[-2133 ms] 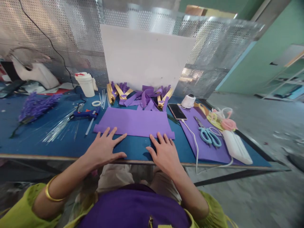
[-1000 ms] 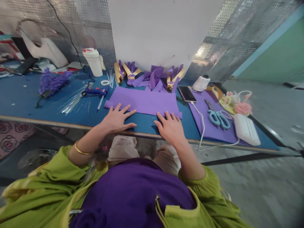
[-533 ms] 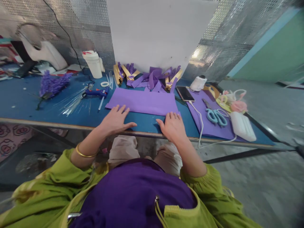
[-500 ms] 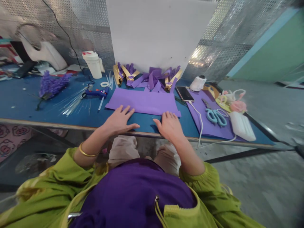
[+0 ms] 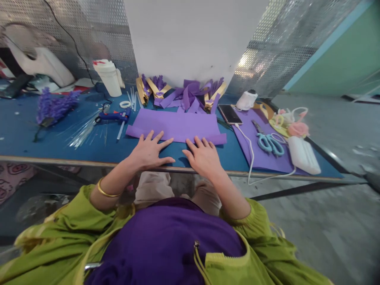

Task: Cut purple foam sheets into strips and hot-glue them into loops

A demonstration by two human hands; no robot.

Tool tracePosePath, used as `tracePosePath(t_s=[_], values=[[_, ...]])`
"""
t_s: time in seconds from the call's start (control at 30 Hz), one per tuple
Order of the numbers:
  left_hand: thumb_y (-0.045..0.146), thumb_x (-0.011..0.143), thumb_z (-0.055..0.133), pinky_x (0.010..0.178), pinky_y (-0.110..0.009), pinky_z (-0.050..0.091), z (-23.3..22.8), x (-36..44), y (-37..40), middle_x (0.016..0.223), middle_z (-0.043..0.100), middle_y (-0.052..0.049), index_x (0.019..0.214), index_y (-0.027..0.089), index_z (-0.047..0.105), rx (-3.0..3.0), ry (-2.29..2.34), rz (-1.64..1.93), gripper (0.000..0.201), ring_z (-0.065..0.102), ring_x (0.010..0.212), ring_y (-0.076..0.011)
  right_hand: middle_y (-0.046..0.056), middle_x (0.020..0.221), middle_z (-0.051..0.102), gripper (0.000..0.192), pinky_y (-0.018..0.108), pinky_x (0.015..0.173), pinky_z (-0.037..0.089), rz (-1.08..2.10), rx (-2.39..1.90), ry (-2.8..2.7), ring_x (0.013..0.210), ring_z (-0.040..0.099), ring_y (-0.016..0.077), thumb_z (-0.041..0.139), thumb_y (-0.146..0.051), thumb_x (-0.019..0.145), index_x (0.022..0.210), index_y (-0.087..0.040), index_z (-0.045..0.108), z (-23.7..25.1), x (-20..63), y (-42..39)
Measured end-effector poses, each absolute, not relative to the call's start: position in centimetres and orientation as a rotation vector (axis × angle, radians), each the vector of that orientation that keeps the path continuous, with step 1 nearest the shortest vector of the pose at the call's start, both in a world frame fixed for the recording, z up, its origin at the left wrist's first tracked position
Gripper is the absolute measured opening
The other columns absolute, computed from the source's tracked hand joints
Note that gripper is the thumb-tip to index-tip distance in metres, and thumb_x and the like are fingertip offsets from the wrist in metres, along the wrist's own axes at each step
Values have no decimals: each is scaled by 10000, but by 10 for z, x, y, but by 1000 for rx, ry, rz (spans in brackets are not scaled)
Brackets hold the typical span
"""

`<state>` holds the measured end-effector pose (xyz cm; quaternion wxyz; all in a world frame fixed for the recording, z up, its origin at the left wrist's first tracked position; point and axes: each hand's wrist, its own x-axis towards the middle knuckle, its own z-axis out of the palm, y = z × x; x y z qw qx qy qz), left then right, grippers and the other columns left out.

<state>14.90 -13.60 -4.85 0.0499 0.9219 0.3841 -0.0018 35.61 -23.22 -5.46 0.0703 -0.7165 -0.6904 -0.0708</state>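
A wide purple sheet (image 5: 178, 123) lies on the blue tabletop in front of me, its near edge folded up into a narrow band. My left hand (image 5: 148, 152) rests flat with fingers spread, the fingertips on the left part of that band. My right hand (image 5: 203, 155) is spread too, its fingertips touching the band right of the middle. Neither hand grasps anything. Beyond the sheet are loose purple strips (image 5: 190, 95) and small lavender bunches (image 5: 157, 85) wrapped in gold.
At left are a blue glue gun (image 5: 114, 115), clear glue strands (image 5: 81, 132), a purple flower bunch (image 5: 56, 107) and a white cup (image 5: 109, 79). At right, a cabled phone (image 5: 230, 114), blue-handled scissors (image 5: 270, 143) and a white power bank (image 5: 304, 155) sit around another purple sheet (image 5: 242, 132).
My right hand has slid left along the sheet's near edge, closer to my left hand. The folded band shows more openly at the right end. The view has shifted slightly.
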Motion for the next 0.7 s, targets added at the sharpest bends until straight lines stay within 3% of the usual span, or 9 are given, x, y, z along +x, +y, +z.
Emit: tracePosePath(t_s=[0.23,0.43,0.57,0.7], values=[[788,888,344,1114,-705,214,-53,112,-123,1644,292,-105,1570,355,309,2825,1277,34,808,229,1478,-478,129,1499,526,533,537,1096,354,-329,-2266,-1944,1350,477,372,328,-482,1036,1458,-233,538,-62,397,-249],[714,932,345,1141,-571,298,-57,82,-117,1615,349,-132,1572,269,335,2840,1436,49,779,299,1472,-420,184,1470,545,577,505,1113,342,-408,-2289,-1873,1356,475,382,342,-454,1039,1432,-81,538,-70,402,-255],[455,1013,311,1121,-448,371,-50,81,-117,1501,511,-162,1490,142,468,2818,1580,96,592,459,1392,-328,211,1359,626,458,471,1057,384,-436,-2287,-1841,1258,560,366,408,-343,1019,1302,-45,610,-65,404,-254],[218,953,369,891,-430,510,-33,95,-117,1321,639,-192,1490,135,436,2852,1664,122,548,626,1171,-337,202,1169,703,367,414,936,445,-373,-2241,-1923,1075,644,331,568,-287,934,1225,-71,625,-51,416,-239]])
